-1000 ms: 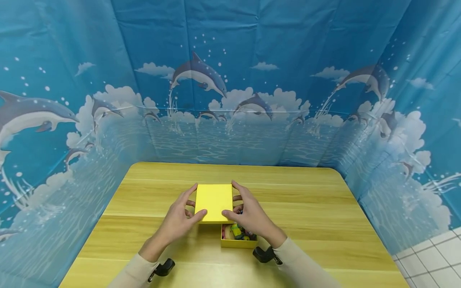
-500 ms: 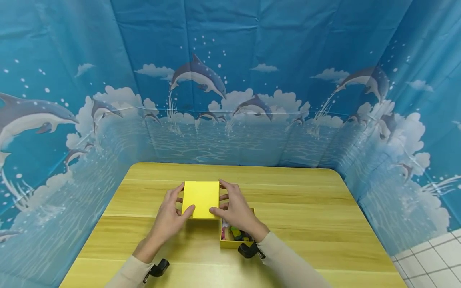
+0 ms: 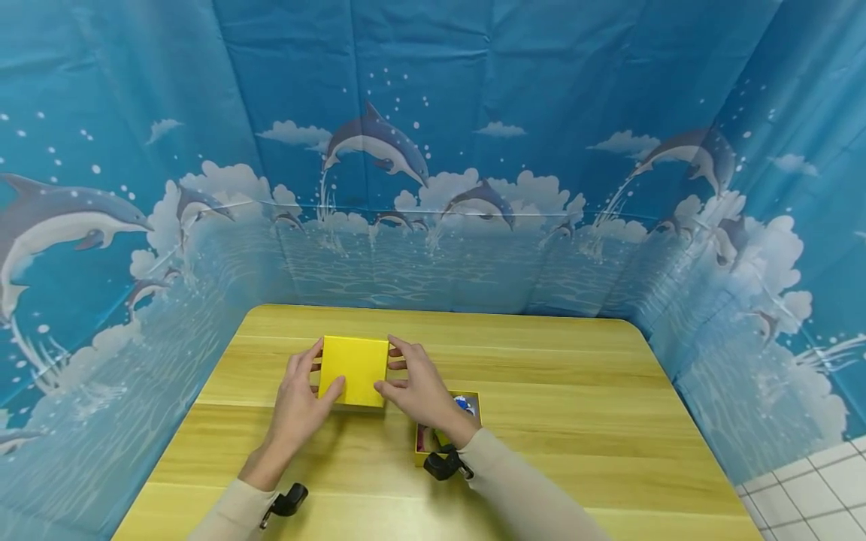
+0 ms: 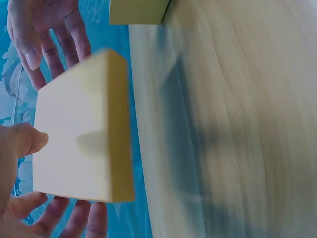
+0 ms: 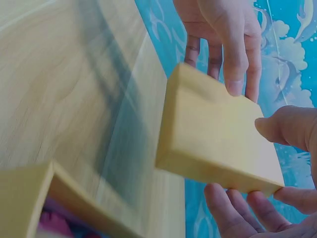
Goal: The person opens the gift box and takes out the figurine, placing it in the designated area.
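A square yellow box lid (image 3: 353,368), flat on top with shallow sides, is held up over the table between both hands. My left hand (image 3: 295,409) grips its left side, thumb over the top face and fingers along the edge. On the opposite side my right hand (image 3: 421,391) holds it the same way. Below the right wrist stands an uncovered yellow box (image 3: 420,449) with small colourful items inside, among them a blue and white piece (image 3: 464,404). The right forearm hides much of it. Something pink (image 5: 55,224) shows inside in the right wrist view.
The wood-grain table (image 3: 575,421) has rounded far corners. A blue dolphin-print curtain (image 3: 433,263) hangs behind it and along both sides. White floor tiles (image 3: 819,492) show at the lower right. Each wrist carries a black camera (image 3: 287,500).
Both hands have moved left with the box lid, away from above the open box, and the lid is now slightly turned. The box stays in place, covered more by the right forearm.
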`<state>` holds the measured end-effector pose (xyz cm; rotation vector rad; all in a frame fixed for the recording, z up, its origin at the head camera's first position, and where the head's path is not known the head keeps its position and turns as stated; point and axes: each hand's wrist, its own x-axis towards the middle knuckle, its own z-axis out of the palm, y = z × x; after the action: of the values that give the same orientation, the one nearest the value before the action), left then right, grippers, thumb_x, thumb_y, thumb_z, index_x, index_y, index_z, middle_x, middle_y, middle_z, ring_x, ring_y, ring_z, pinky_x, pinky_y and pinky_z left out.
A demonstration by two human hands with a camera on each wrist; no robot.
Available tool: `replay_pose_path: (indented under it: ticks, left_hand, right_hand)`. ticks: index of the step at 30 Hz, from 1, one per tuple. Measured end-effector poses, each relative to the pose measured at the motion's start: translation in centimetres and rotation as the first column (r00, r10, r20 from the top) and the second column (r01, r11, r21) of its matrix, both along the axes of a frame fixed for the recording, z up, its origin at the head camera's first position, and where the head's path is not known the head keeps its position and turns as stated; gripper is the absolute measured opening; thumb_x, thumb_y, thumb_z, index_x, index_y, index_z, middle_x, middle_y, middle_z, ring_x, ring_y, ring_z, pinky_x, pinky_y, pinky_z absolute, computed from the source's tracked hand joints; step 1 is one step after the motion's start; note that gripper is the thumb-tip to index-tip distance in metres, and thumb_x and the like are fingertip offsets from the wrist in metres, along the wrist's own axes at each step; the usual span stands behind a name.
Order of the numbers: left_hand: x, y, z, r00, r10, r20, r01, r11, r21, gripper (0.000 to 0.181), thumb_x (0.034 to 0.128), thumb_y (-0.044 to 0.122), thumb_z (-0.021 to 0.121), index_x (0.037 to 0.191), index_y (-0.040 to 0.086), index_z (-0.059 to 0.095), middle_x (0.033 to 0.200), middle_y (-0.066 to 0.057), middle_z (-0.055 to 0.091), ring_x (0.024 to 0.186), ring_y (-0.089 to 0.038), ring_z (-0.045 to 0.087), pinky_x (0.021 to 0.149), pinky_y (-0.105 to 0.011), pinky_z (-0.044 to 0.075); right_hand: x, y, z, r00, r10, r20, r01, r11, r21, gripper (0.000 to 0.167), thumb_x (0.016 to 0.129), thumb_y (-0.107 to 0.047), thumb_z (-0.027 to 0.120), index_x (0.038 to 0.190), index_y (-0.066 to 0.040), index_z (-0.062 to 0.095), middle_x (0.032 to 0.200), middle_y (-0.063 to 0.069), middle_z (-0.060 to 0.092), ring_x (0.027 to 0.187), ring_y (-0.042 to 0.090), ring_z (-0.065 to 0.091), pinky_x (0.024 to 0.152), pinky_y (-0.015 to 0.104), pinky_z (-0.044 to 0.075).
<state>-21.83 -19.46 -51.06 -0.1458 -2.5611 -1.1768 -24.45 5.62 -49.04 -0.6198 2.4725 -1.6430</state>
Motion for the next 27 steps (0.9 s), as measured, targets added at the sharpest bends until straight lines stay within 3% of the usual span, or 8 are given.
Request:
replay_pose_path:
  ticks: [7, 15, 20, 27]
  left_hand:
    - [-0.2, -0.9, 0.0, 0.998, 0.032, 0.053, -0.033, 0.999, 0.032, 0.086, 0.1092, 0.023, 0.086, 0.180, 0.006, 0.039, 0.167, -0.026, 0.052, 0.143, -0.048, 0.065, 0.112, -0.064, 0.065]
    - [0.2, -2.2, -1.4, 0.996, 0.012, 0.085, -0.019, 0.996, 0.085, 0.087, 0.1107, 0.025, 0.085, 0.180, 0.005, 0.037, 0.164, -0.029, 0.050, 0.154, -0.052, 0.062, 0.125, -0.060, 0.057]
    - [0.3, -3.0, -2.1, 0.991, 0.015, 0.129, -0.029, 0.994, 0.104, 0.076, 0.1125, 0.029, 0.082, 0.172, 0.002, 0.045, 0.167, -0.029, 0.050, 0.154, -0.054, 0.062, 0.125, -0.056, 0.056]
    - [0.7, -3.7, -2.9, 0.969, 0.030, 0.245, -0.053, 0.995, 0.089, 0.071, 0.1113, 0.033, 0.084, 0.165, -0.001, 0.052, 0.171, -0.029, 0.052, 0.151, -0.055, 0.064, 0.122, -0.055, 0.059]
  right_hand:
    - [0.0, -1.0, -0.5, 1.000, 0.020, -0.004, -0.020, 0.999, -0.027, 0.082, 0.110, -0.016, 0.083, 0.180, -0.010, 0.041, 0.170, 0.018, 0.055, 0.153, 0.039, 0.063, 0.121, 0.050, 0.063]
    - [0.7, -1.8, -1.2, 0.998, 0.056, 0.008, -0.055, 0.998, -0.019, 0.065, 0.113, -0.018, 0.079, 0.172, -0.008, 0.052, 0.176, 0.014, 0.058, 0.157, 0.039, 0.064, 0.128, 0.049, 0.058]
    - [1.0, -2.0, -1.6, 0.994, 0.097, 0.041, -0.098, 0.995, 0.033, 0.066, 0.114, -0.020, 0.078, 0.173, -0.007, 0.051, 0.172, 0.018, 0.061, 0.155, 0.042, 0.066, 0.127, 0.051, 0.058]
    - [1.4, -2.3, -1.9, 0.989, 0.142, 0.039, -0.147, 0.974, 0.171, 0.069, 0.115, -0.025, 0.078, 0.174, -0.005, 0.051, 0.172, 0.018, 0.062, 0.152, 0.039, 0.069, 0.124, 0.051, 0.061]
